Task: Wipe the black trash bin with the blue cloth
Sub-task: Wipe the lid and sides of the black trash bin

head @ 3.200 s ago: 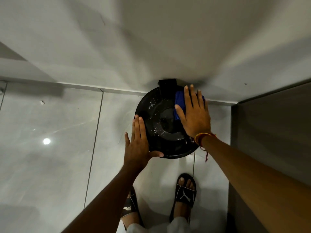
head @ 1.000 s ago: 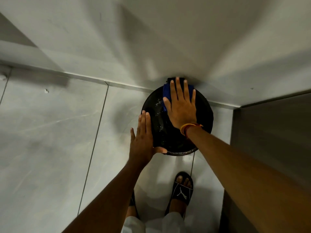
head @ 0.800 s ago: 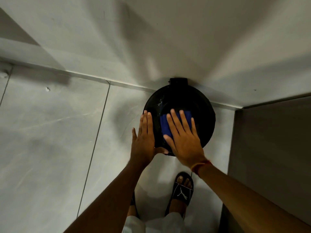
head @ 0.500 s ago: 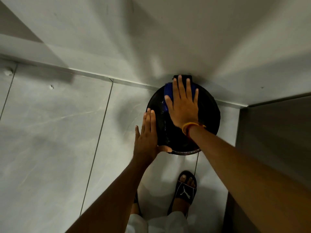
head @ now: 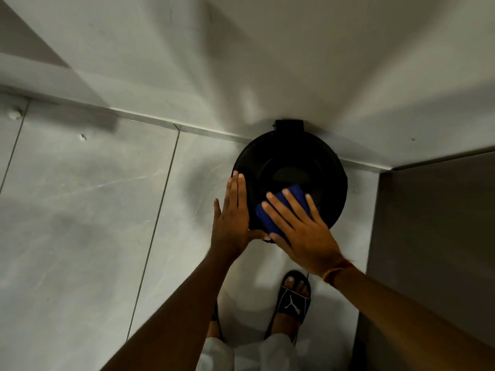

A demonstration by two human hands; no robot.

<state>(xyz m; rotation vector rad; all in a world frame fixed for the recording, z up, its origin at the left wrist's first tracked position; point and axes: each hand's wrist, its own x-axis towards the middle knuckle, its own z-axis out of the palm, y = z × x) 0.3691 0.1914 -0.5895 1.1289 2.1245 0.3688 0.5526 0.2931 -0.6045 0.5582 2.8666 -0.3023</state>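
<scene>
Pale grey tile floor (head: pixel 80 236) w/ dark grout lines, meeting a light wall (head: pixel 241 62) at a skirting strip; darker grey panel (head: pixel 434 250) on the right. Black trash bin (head: pixel 316 162) sits on the floor against the wall, round lid up (hinge tab at the wall side). Left hand (head: pixel 231 220) flat vs the bin's left rim, fingers straight and together, thumb under the near edge. Right hand (head: pixel 302 231) presses the blue cloth (head: pixel 270 218) on the lid's near-left part, fingers spread flat. Black slide sandal (head: pixel 293 303) below shows a white leaping-cat logo, no readable text
</scene>
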